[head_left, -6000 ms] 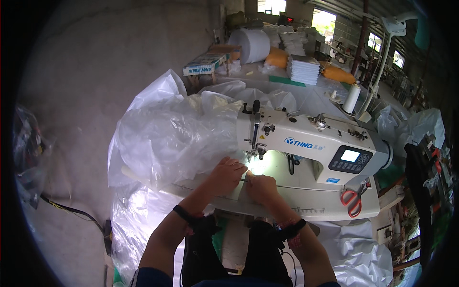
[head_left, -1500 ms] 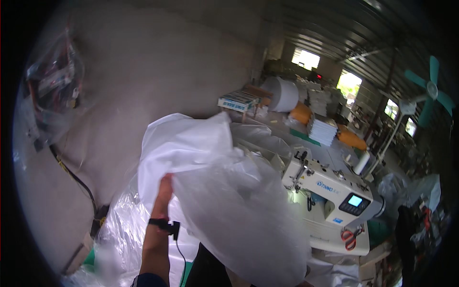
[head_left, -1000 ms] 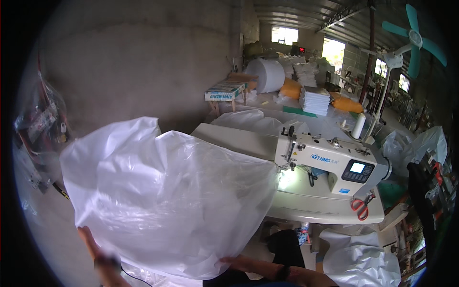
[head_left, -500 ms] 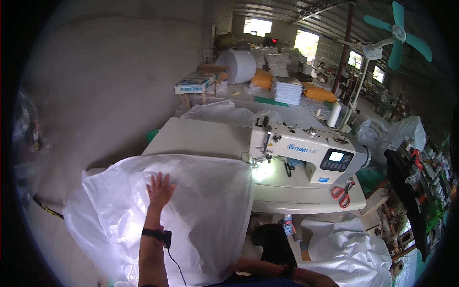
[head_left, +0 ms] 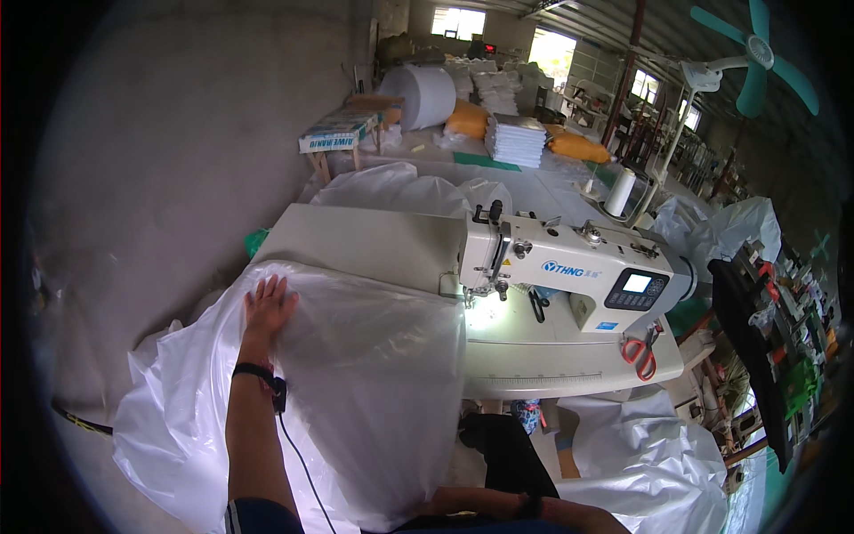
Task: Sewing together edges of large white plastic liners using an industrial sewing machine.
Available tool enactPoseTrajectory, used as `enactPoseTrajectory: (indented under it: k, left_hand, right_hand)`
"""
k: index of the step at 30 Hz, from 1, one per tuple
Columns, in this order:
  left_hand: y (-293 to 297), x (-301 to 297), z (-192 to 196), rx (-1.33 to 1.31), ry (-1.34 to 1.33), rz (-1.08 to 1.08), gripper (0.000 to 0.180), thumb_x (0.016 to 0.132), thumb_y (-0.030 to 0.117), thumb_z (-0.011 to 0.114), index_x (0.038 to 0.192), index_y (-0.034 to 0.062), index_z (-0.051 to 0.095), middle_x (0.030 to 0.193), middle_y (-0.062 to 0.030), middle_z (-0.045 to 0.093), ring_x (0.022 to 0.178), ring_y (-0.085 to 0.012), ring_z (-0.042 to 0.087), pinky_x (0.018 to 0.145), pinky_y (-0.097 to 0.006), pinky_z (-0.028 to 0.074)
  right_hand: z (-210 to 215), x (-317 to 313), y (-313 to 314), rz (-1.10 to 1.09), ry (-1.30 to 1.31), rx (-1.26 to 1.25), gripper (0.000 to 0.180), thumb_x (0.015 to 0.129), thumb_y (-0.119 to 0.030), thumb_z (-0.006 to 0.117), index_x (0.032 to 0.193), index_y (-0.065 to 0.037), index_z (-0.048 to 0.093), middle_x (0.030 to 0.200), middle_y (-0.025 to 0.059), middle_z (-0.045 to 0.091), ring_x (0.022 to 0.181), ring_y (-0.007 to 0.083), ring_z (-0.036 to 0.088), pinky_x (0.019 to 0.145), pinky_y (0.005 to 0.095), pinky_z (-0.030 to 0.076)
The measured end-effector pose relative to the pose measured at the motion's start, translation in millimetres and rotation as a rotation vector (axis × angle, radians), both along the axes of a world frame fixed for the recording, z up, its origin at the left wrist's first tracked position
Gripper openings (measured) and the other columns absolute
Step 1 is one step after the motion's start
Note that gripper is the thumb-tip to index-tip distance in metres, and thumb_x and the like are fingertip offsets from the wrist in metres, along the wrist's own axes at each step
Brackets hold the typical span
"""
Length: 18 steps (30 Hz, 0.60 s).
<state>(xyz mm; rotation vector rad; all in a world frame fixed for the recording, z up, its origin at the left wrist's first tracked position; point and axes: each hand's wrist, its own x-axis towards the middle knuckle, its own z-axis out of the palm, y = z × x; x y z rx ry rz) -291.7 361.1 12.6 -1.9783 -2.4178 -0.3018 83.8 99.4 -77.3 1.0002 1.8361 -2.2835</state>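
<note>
A large translucent white plastic sheet [head_left: 374, 374] drapes over the left part of the sewing table and hangs down toward my lap. My left hand [head_left: 269, 307] lies flat on it near the table's left edge, fingers stretched and slightly apart. Across the lower edge comes my right forearm [head_left: 498, 503], pointing left; that hand is at the sheet's lower edge, its fingers hidden. The sheet's right edge runs down just left of the needle area of a white sewing machine [head_left: 569, 267], whose lamp lights the bed.
Red-handled scissors [head_left: 640, 354] and a small black tool [head_left: 536, 305] lie on the sewing table [head_left: 356, 240]. Behind stands a white thread cone [head_left: 620, 192]. More white sheeting [head_left: 640, 454] hangs at the lower right. A cluttered rack [head_left: 769, 347] stands right; a wall [head_left: 196, 142] rises left.
My left hand has slid left and slightly up, drawing the sheet's upper left part with it; the sheet is more folded there. My view has shifted slightly. My right forearm stays low.
</note>
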Motion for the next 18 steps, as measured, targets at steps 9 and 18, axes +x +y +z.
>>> enactPoseTrajectory:
  k: [9,18]
  left_hand:
    - [-1,-32,-10,-0.007,-0.102,-0.130,0.056,0.084,0.045,0.054,0.130,0.0161,0.048,0.142,-0.0074,0.036,0.134,-0.0255,0.028,0.110,-0.045,0.018]
    - [-127,105,19,0.290,-0.285,-0.482,0.024,0.076,0.016,0.066,0.099,0.0079,0.062,0.112,-0.0099,0.058,0.106,-0.0288,0.053,0.091,-0.039,0.042]
  right_hand:
    - [-33,26,-8,-0.362,-0.130,-0.326,0.054,0.086,-0.039,0.060,0.122,0.001,0.051,0.117,0.0138,0.055,0.109,0.0228,0.052,0.093,0.0362,0.041]
    - [-9,35,6,-0.902,0.145,-0.062,0.027,0.092,-0.016,0.050,0.111,0.002,0.054,0.097,0.0095,0.060,0.084,0.0193,0.062,0.074,0.0335,0.053]
